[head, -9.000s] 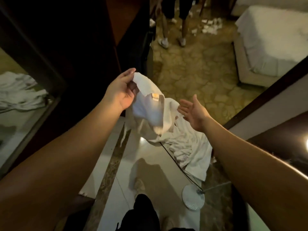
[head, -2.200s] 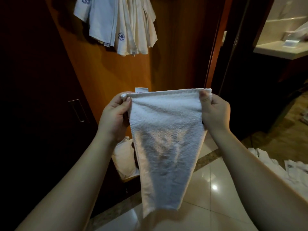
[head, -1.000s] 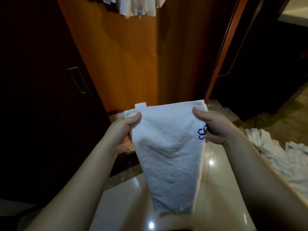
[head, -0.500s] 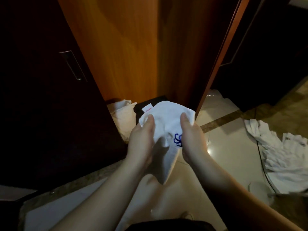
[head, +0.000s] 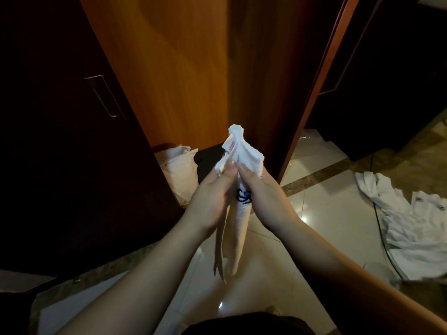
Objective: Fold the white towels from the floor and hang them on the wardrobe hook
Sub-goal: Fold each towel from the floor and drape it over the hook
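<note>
Glossy pale tiles cover the floor in front of a wardrobe, whose orange wooden panel stands between a dark door with a metal handle and a dark doorway. Both hands meet in the middle of the view, above the floor. The left hand and the right hand press a folded white towel between them, thumbs curled on its upper part, so it hangs down as a narrow strip. A small label sticks up at the bunched top and a blue emblem shows between the palms. More white towels lie crumpled on the floor at the right. A pale bag sits at the wardrobe foot.
</note>
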